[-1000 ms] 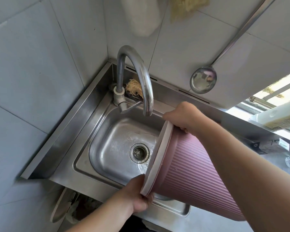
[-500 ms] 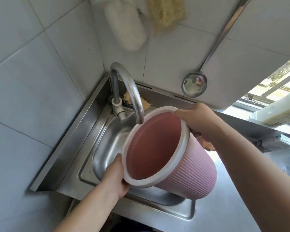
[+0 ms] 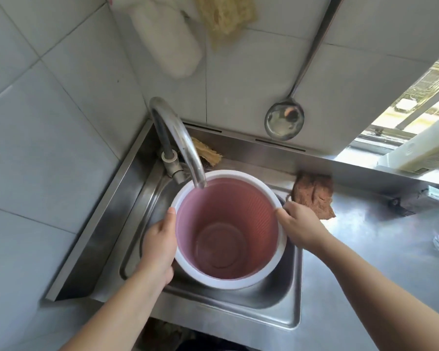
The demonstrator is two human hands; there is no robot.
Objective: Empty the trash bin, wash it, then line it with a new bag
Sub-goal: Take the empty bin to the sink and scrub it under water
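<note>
Head view: both hands (image 3: 160, 245) (image 3: 299, 228) grip upright bin's (image 3: 226, 231) rim.

faucet (image 3: 178, 138) spout overhanging bin (image 3: 228, 281) mouth, brown rag (image 3: 312, 195) just right

The bin (image 3: 226, 231) stands upright in the sink (image 3: 287, 310), its mouth under the faucet (image 3: 178, 138) spout. The left hand (image 3: 160, 247) and right hand (image 3: 299, 228) grip opposite sides of its rim. A rag (image 3: 313, 193) lies on the counter (image 3: 380, 249) right of the bin; a ladle (image 3: 284, 120) hangs on the wall behind.
</note>
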